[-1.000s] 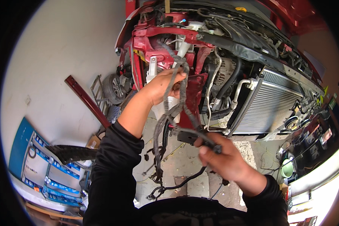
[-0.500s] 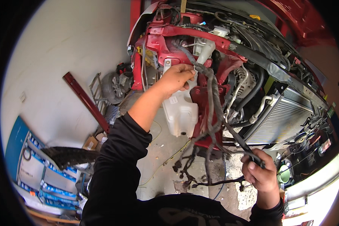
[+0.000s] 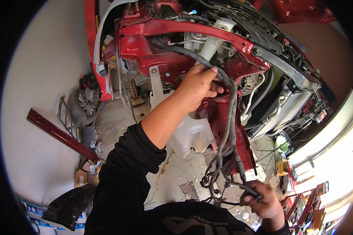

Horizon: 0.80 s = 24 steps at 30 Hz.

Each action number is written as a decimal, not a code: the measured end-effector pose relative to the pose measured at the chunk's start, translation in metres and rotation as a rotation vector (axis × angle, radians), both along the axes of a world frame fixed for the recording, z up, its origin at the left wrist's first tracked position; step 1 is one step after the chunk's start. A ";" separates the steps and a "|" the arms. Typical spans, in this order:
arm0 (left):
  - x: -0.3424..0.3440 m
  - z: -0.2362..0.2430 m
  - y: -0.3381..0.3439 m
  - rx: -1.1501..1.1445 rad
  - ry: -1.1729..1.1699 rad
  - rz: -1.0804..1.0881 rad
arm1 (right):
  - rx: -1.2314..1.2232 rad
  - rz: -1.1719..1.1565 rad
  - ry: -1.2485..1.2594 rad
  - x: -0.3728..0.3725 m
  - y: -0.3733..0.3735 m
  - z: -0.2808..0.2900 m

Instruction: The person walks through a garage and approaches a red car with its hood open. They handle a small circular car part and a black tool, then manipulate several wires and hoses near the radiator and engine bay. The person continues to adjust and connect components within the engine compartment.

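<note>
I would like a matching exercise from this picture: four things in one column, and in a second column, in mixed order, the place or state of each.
Things:
1. left hand
2. right hand
3. white fluid reservoir
4. loose red bar

Places or states:
A. lying on the floor at the left
B. gripping the wiring harness at its upper part
C. holding the harness's lower end
D. hanging below the forearm, against the red car frame

Pairs: 1-B, 2-C, 3-D, 4-A

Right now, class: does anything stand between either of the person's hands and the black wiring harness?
Nothing visible does. The left hand already grips the wiring harness near its top, by the red car frame. The right hand grips its lower branches. The white reservoir sits beside the bundle.
</note>
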<state>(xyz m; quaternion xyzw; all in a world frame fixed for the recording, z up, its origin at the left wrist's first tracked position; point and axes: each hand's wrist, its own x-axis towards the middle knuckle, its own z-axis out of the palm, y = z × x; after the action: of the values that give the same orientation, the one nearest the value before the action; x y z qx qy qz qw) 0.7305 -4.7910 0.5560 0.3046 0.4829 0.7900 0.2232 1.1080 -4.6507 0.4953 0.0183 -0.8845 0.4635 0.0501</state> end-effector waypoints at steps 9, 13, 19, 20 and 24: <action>0.004 -0.012 -0.008 -0.033 0.066 0.020 | 0.262 0.077 -0.079 -0.042 -0.070 -0.024; 0.003 -0.017 -0.021 -0.025 0.072 -0.021 | 0.261 0.095 -0.104 -0.055 -0.080 -0.033; 0.010 -0.028 -0.053 -0.020 0.096 -0.030 | 0.248 0.148 -0.086 -0.059 -0.084 -0.044; 0.014 -0.032 -0.056 -0.024 0.155 0.012 | 0.239 0.154 -0.088 -0.060 -0.084 -0.046; 0.014 -0.036 -0.067 -0.050 0.187 -0.049 | 0.231 0.164 -0.095 -0.059 -0.080 -0.053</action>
<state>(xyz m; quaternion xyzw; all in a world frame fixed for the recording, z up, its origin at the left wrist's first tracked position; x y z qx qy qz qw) 0.7441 -4.8580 0.5201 0.3832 0.5137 0.7401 0.2039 1.0493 -4.7308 0.4425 0.0744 -0.9288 0.3617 -0.0321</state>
